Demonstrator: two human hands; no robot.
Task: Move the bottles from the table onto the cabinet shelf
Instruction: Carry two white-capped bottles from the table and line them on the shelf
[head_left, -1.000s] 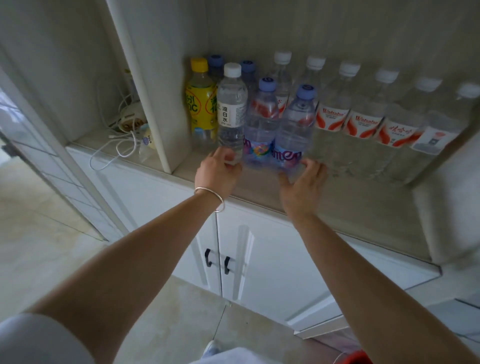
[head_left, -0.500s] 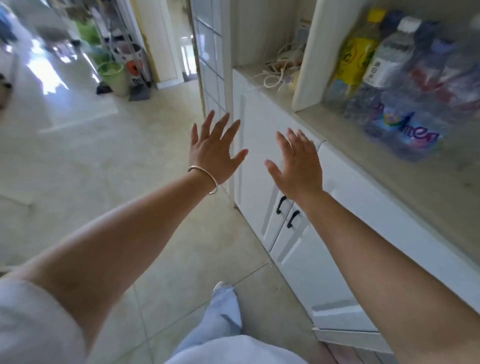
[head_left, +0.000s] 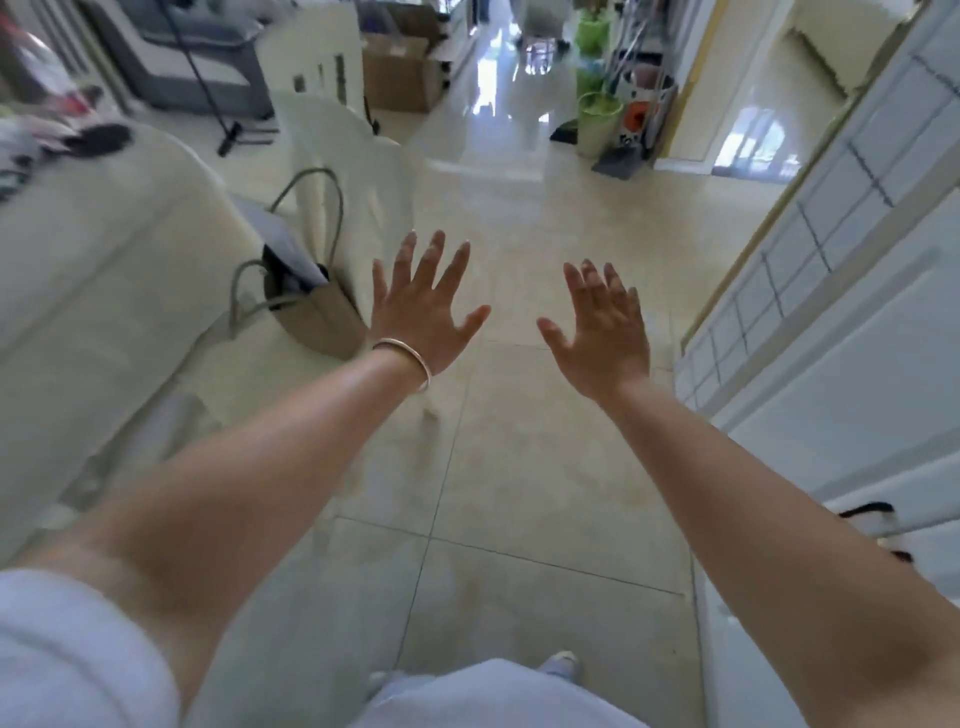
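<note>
From the head view we look down a room floored in pale, glossy beige tiles (head_left: 519, 467), with bright window glare on the floor far ahead. Along the right edge runs a white panelled cabinet front (head_left: 831, 389), with a black handle (head_left: 867, 512) low on it. On the left sits a desk under a white cloth (head_left: 93, 270); dark and coloured items lie on its far end, too blurred to name. Beside the desk stands a white plastic chair (head_left: 332, 135), and against it leans a tan tote bag with grey-green loop handles (head_left: 317, 306), with a grey flat item poking out of its mouth. Farther off we see a brown cardboard box (head_left: 400, 67) and green plastic bins (head_left: 597, 114).

Our left hand (head_left: 423, 306), with a thin silver bangle (head_left: 408, 356) at the wrist, is stretched out over the floor with its fingers spread wide and holding nothing. Our right hand (head_left: 600, 327) is likewise splayed and empty, well apart from the left.

No bottle shows in this view, so we cannot tell where the bottles lie or which way they point; the cabinet shelf is out of frame as well.
</note>
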